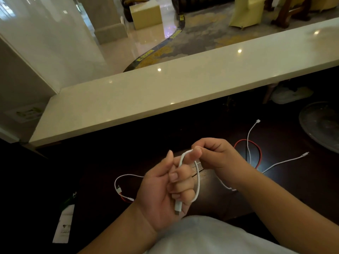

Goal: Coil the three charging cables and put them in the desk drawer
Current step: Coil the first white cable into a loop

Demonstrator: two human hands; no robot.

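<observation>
Up close, the white paper tag (64, 224) on the dark desk (102, 153) carries a small logo and print too blurred to read. Just right of it, the left hand (165, 195) curls round a smooth white cable (198, 178), its plug hanging below the fist. The right hand (216, 154) pinches the cable's loop above. Beyond the hands, a red cable (259, 153) and another thin white cable (249, 136) lie crossed beneath the glossy cream stone counter (183, 85).
</observation>
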